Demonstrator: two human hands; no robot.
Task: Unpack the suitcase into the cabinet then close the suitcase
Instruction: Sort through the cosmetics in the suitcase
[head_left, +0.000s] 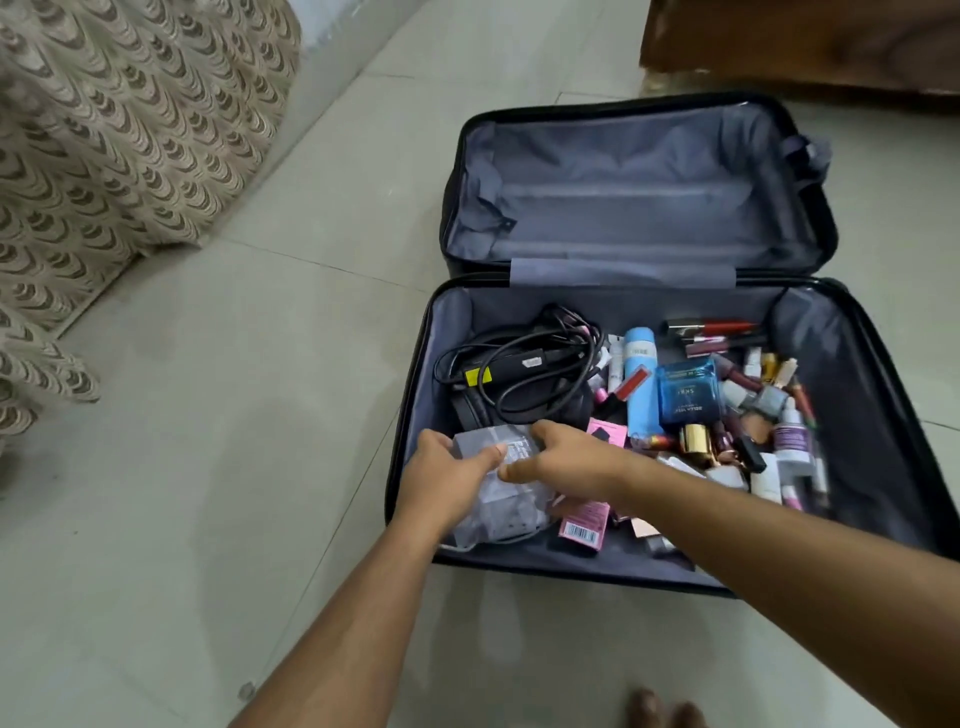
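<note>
Two hands of yours reach into the near half of the open suitcase (415, 364), which lies flat on the tiled floor (208, 467). Your left hand (447, 475) grips the left side of a clear plastic packet (498, 488) with a grey thing inside, the thumb lying on top of it. Your right hand (561, 457) holds the same packet from the right, with fingers curled over its far edge and the thumb near your left thumb. The packet sits in the near left corner of the case.

Behind the packet there is a bundle of black cables (524, 353) with a black power adapter, and something dark under it. To the right of your hands lie many cosmetics in a loose pile: a blue perfume box (688, 389), a light blue tube (641, 384), a red lipstick (717, 327), small bottles and nail polishes. A pink box with a barcode (582, 525) lies just beside the packet, on its near right.

The far half of the suitcase, the lid (639, 192), shows only its grey lining. A patterned curtain (104, 156) hangs at the left, and a wooden furniture piece (805, 41) stands beyond the case.
</note>
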